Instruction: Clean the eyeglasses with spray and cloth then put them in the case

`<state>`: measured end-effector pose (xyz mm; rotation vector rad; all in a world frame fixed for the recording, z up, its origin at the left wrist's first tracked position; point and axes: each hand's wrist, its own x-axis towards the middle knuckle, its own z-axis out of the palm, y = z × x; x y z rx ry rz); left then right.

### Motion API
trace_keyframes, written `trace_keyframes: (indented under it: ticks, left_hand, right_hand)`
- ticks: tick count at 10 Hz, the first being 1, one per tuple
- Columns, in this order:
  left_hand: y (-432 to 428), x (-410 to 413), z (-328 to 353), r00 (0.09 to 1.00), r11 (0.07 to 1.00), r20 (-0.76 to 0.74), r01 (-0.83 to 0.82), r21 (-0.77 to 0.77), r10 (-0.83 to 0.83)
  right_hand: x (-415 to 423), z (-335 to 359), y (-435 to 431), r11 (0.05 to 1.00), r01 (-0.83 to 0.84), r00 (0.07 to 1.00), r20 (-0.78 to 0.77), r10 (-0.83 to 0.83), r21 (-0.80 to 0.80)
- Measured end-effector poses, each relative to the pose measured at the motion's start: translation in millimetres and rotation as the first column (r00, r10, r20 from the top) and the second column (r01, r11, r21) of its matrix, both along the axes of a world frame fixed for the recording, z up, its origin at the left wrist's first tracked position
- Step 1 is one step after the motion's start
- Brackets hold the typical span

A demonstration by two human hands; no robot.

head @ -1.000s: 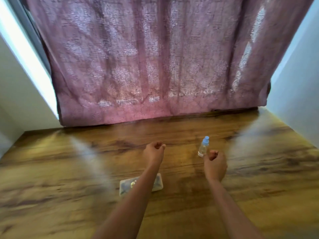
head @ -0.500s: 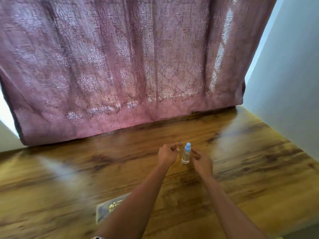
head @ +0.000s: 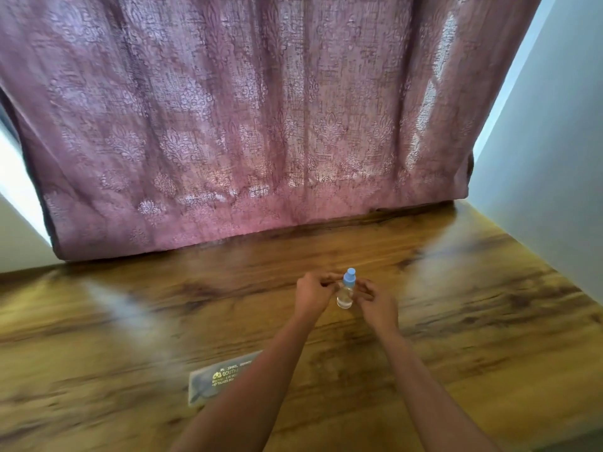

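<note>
Bottle (head: 346, 293): small, likely light, slick; I would pinch mid-body. Left hand (head: 314, 294) and right hand (head: 377, 303) flank it, fingers curled; I cannot tell whether they grip.

A wooden table (head: 130, 337) with dark, streaky grain spreads under and around the left hand (head: 313, 293) and the right hand (head: 378, 303). Pale glare lies on it in two patches, one well to the left of the left hand and one beyond and to the right of the right hand. Past both hands, at the table's far edge, a dusty-pink curtain (head: 261, 125) with a woven floral pattern hangs in soft folds, its hem meeting the tabletop. A pale blue-grey right wall (head: 554, 158) rises beside the right hand's side. Far left of the left hand, a bright strip of daylight (head: 13, 181) edges the curtain.
</note>
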<state>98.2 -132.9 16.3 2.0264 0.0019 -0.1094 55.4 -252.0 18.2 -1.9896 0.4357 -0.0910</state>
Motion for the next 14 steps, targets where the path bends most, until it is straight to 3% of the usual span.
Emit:
trace_keyframes:
  ticks: [4, 7, 13, 14]
  left_hand:
    - [66, -51, 0, 0.985, 0.984, -0.009, -0.172, 0.042, 0.172]
    - [88, -86, -7, 0.971, 0.968, -0.008, -0.237, 0.084, 0.238]
    - [91, -99, -14, 0.976, 0.97, -0.031, -0.211, 0.118, 0.216]
    - [90, -99, -9, 0.965, 0.961, -0.003, -0.261, 0.095, 0.262]
  right_hand:
    - [-34, -5, 53, 0.981, -0.189, 0.982, 0.013, 0.189, 0.042]
    - [-56, -10, 73, 0.955, -0.288, 0.958, -0.024, 0.287, -0.077]
    - [-59, -18, 74, 0.933, -0.341, 0.94, -0.066, 0.336, -0.111]
    - [-58, -14, 72, 0.952, -0.286, 0.958, -0.005, 0.287, -0.11]
